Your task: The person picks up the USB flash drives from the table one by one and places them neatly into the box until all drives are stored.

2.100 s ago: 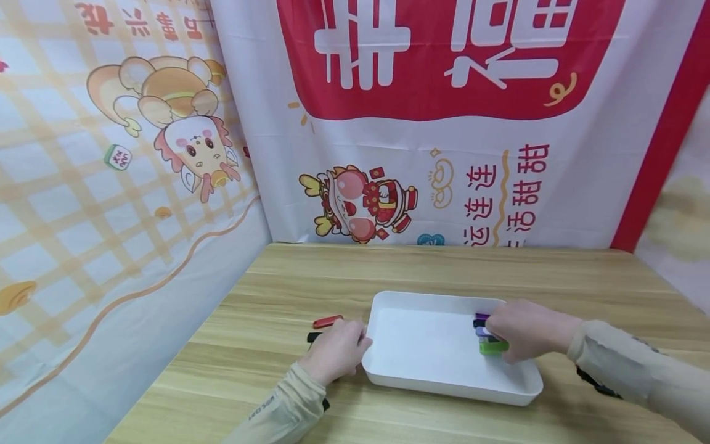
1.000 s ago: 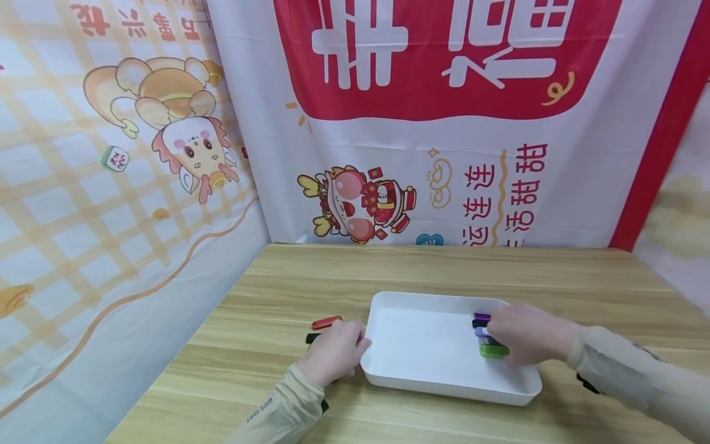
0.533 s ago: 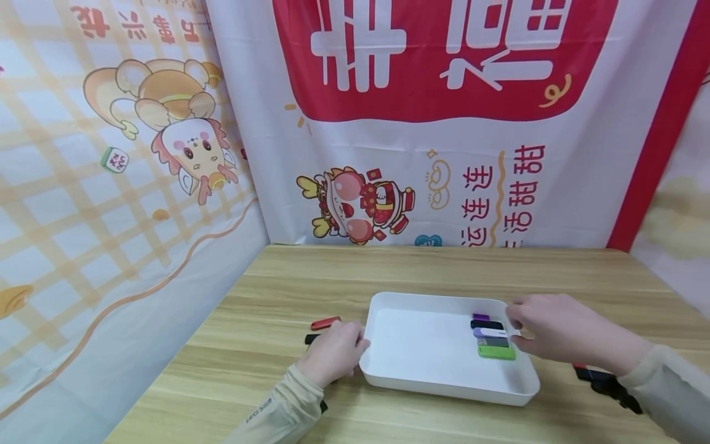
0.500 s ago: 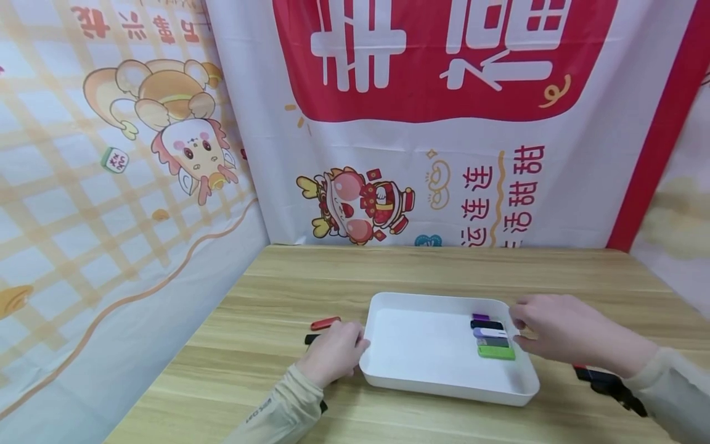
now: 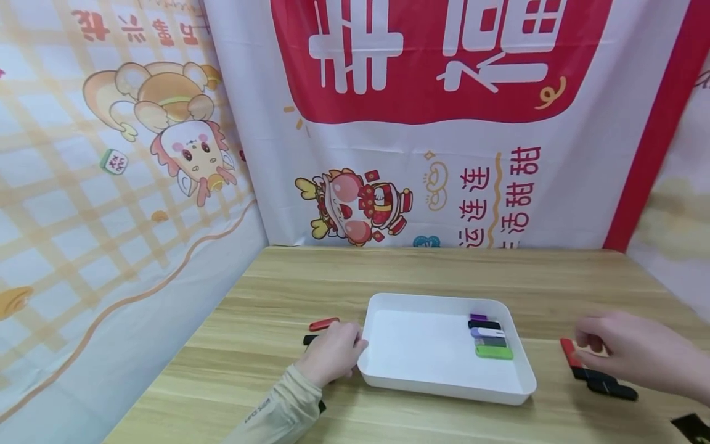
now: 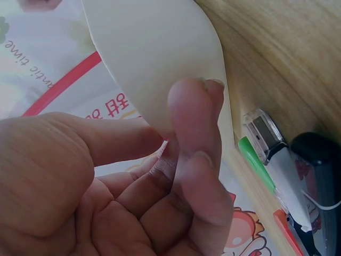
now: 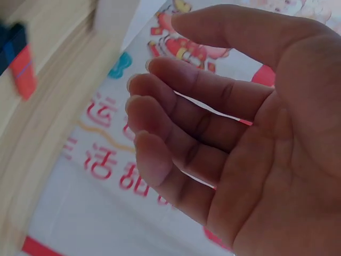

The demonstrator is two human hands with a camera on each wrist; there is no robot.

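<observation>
My left hand (image 5: 333,351) pinches the left rim of a white tray (image 5: 416,351) between thumb and fingers; the left wrist view shows the tray's wall (image 6: 160,48) there. Along the tray's right side lie several small sticks that look like USB flash drives, among them a green stick (image 5: 495,352), a lilac-and-white stick (image 5: 488,332) and a purple stick (image 5: 478,317). To the right of the tray, my right hand (image 5: 638,351) hovers with loosely bent fingers, holding nothing. Close to its fingertips are a red-and-black stick (image 5: 568,353) and a black stick (image 5: 610,387).
Left of the tray are a red stick (image 5: 323,324) and a black stick (image 5: 309,339), partly behind my left hand. A clear-capped USB stick (image 6: 264,133) lies there too. A dark item (image 5: 690,427) is at the lower right. Printed cloth (image 5: 444,142) hangs behind the table.
My right hand has left the sticks in the tray and moved right, out over the table beside the red-and-black stick. My left hand has stayed at the rim.
</observation>
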